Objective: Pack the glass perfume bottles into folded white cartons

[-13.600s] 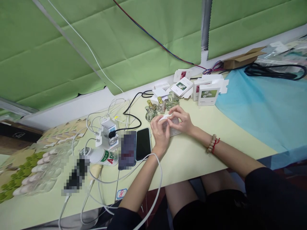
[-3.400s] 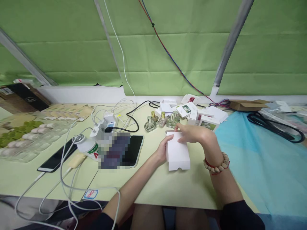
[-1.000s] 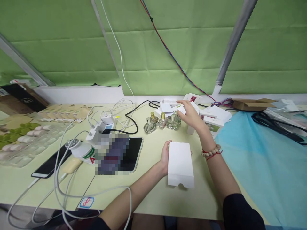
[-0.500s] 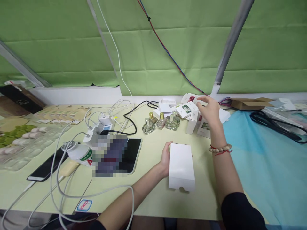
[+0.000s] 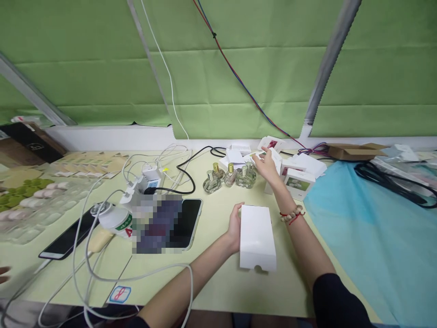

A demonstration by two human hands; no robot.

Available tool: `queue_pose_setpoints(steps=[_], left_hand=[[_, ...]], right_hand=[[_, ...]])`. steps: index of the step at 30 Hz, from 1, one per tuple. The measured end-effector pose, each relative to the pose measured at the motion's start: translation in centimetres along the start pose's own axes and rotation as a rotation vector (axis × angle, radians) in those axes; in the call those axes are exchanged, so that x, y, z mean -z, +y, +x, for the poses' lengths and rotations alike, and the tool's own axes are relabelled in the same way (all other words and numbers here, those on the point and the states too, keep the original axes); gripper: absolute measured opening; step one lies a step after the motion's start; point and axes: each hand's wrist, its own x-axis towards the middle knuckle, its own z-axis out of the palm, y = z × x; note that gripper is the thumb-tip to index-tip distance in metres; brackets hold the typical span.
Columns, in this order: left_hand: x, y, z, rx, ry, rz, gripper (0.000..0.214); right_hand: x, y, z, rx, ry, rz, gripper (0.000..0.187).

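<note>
White box (image 5: 256,232): clasped along one side by left hand (image 5: 235,228); contents hidden | Undone: notched flap (image 5: 266,262), apparently untucked | Bottles (image 5: 246,180): upright, unboxed, beyond white box | Right hand (image 5: 267,166): fingers spread, at printed boxes (image 5: 298,184); contact unclear

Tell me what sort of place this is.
Probably a small workroom: the left hand holds a white box, glass bottles and printed boxes are grouped beyond it, and a label with what looks like an 8 is on the table.
</note>
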Motion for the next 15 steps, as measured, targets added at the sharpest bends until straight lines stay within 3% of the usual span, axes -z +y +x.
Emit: queue_pose_setpoints(steps=[10, 15], left_hand=[[0.0, -0.2, 0.0, -0.02, 0.068, -0.008, 0.05], [0.4, -0.1, 0.3, -0.02, 0.083, 0.003, 0.05]], right_hand=[[-0.5, -0.6, -0.3, -0.233, -0.166, 0.182, 0.074], [-2.7, 1.0, 0.0, -0.331, -0.089, 0.285, 0.066]])
